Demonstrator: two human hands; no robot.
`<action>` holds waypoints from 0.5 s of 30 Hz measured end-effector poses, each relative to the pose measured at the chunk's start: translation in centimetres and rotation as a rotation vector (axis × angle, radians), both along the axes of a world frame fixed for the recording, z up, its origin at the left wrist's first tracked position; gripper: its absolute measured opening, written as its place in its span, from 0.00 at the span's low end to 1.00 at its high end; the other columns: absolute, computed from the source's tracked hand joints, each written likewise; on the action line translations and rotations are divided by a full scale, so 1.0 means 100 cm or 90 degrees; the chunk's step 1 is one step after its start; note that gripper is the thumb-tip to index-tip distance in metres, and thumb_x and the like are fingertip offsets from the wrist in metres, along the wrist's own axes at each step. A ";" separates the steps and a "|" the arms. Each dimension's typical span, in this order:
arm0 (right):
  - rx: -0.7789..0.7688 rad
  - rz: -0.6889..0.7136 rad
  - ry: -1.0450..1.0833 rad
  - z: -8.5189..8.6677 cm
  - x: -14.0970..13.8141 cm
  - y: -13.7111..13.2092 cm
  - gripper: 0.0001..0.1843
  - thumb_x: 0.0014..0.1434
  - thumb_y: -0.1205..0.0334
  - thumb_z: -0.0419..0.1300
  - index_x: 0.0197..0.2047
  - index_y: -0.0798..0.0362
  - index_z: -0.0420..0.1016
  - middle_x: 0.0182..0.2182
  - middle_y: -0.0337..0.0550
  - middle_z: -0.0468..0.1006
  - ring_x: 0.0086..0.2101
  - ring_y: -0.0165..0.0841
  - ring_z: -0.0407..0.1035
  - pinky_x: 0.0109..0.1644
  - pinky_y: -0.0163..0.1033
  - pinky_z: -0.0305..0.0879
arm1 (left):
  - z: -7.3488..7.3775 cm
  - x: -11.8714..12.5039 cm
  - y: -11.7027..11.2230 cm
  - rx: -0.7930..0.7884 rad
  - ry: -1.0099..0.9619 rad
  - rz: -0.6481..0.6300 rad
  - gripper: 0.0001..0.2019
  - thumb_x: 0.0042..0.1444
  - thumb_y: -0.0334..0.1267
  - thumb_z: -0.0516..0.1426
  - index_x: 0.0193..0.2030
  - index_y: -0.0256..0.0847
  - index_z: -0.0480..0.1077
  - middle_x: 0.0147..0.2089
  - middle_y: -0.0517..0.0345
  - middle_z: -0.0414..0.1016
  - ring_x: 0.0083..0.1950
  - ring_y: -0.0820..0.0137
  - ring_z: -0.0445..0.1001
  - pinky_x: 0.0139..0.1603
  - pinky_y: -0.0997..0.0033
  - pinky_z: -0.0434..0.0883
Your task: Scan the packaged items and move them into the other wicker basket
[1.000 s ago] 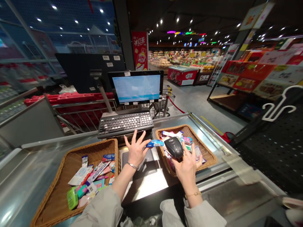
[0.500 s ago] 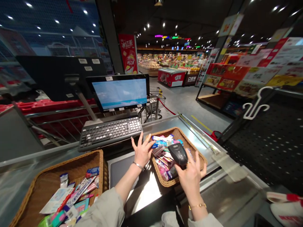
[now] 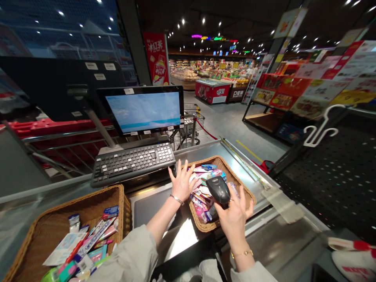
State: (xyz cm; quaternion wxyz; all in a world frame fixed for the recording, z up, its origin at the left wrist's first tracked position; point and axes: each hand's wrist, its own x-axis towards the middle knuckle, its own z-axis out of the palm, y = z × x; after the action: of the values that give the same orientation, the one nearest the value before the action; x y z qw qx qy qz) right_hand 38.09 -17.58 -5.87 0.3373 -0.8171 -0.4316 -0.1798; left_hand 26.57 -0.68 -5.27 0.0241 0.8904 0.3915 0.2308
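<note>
The blue packet [image 3: 209, 167] has left the hands [image 3: 182, 185] for the right basket [image 3: 233, 173].

Clock positions taken from the centre of view. At 10: flat monitor [image 3: 143, 111], black frame, lit blue screen, small white labels; farther out, between 9 and 10, larger dark panel [image 3: 55, 92] seen from behind. Between 8 and 9: black keyboard [image 3: 133, 162], tilted. At 11: red poster [image 3: 155, 58] with printed bottle. Between 12 and 1: red freezer chest [image 3: 213, 93], clear of the shopping cart [image 3: 200, 119]; coloured lights [image 3: 217, 38] overhead. Between 2 and 3: boxed goods [image 3: 305, 88], stacked, mostly red and white. At 3: white hanger [image 3: 322, 128] on dark perforated panel [image 3: 331, 180].
</note>
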 end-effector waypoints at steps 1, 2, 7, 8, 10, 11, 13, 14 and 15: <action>-0.002 0.007 0.004 0.001 -0.002 0.002 0.17 0.59 0.52 0.55 0.45 0.53 0.74 0.56 0.50 0.73 0.65 0.49 0.50 0.65 0.64 0.35 | 0.000 -0.011 -0.003 -0.001 0.000 0.004 0.28 0.63 0.51 0.51 0.68 0.51 0.56 0.74 0.52 0.48 0.74 0.49 0.40 0.66 0.25 0.36; -0.004 0.014 0.007 0.001 -0.004 0.005 0.16 0.59 0.52 0.55 0.44 0.53 0.75 0.56 0.50 0.73 0.65 0.49 0.49 0.65 0.64 0.35 | 0.000 -0.023 -0.006 0.000 -0.004 0.011 0.27 0.63 0.50 0.51 0.68 0.50 0.57 0.74 0.52 0.48 0.74 0.49 0.40 0.66 0.26 0.36; -0.002 0.057 -0.007 0.006 -0.022 0.020 0.18 0.59 0.50 0.56 0.46 0.53 0.74 0.56 0.50 0.73 0.65 0.49 0.49 0.64 0.63 0.37 | -0.005 -0.088 -0.028 0.008 -0.030 0.057 0.26 0.64 0.48 0.51 0.68 0.48 0.57 0.73 0.49 0.49 0.75 0.51 0.40 0.67 0.29 0.36; 0.001 0.070 -0.011 0.007 -0.028 0.023 0.18 0.60 0.50 0.56 0.47 0.53 0.74 0.56 0.51 0.73 0.65 0.49 0.50 0.64 0.63 0.37 | -0.008 -0.102 -0.033 0.004 -0.033 0.072 0.26 0.64 0.47 0.51 0.68 0.48 0.56 0.73 0.50 0.50 0.75 0.51 0.41 0.67 0.29 0.37; 0.005 0.103 -0.014 0.008 -0.040 0.029 0.19 0.60 0.50 0.54 0.47 0.53 0.74 0.56 0.52 0.73 0.65 0.49 0.49 0.64 0.63 0.37 | -0.013 -0.129 -0.044 -0.002 -0.039 0.104 0.26 0.65 0.46 0.51 0.68 0.49 0.56 0.72 0.50 0.51 0.74 0.51 0.42 0.68 0.29 0.39; 0.005 0.120 -0.013 0.009 -0.047 0.031 0.18 0.61 0.51 0.54 0.47 0.53 0.74 0.56 0.53 0.73 0.65 0.49 0.49 0.64 0.63 0.37 | -0.016 -0.142 -0.050 -0.005 -0.041 0.122 0.26 0.65 0.46 0.51 0.68 0.49 0.56 0.72 0.49 0.52 0.74 0.52 0.42 0.68 0.30 0.40; 0.004 0.155 -0.010 0.008 -0.062 0.036 0.17 0.60 0.53 0.53 0.46 0.54 0.74 0.57 0.53 0.72 0.66 0.49 0.48 0.64 0.64 0.37 | -0.021 -0.167 -0.063 -0.011 -0.043 0.159 0.26 0.64 0.45 0.51 0.68 0.49 0.56 0.72 0.49 0.53 0.74 0.52 0.43 0.68 0.31 0.43; 0.003 0.171 -0.011 0.008 -0.069 0.038 0.16 0.60 0.54 0.53 0.45 0.54 0.74 0.57 0.53 0.72 0.66 0.49 0.47 0.64 0.64 0.37 | -0.023 -0.180 -0.069 -0.013 -0.042 0.178 0.26 0.64 0.44 0.51 0.68 0.49 0.56 0.72 0.49 0.53 0.74 0.52 0.43 0.68 0.31 0.44; -0.003 0.190 -0.013 0.006 -0.076 0.040 0.15 0.59 0.55 0.54 0.44 0.54 0.74 0.58 0.52 0.71 0.66 0.49 0.47 0.64 0.64 0.37 | -0.025 -0.192 -0.076 -0.016 -0.039 0.197 0.26 0.64 0.44 0.51 0.68 0.49 0.56 0.72 0.48 0.53 0.74 0.53 0.43 0.68 0.32 0.44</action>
State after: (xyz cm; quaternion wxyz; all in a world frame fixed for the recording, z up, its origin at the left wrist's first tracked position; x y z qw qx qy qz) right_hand 30.45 -13.60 -5.23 0.3541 -0.7427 -0.5520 -0.1354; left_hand 7.39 -8.25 -7.81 0.0111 0.8117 0.5258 0.2541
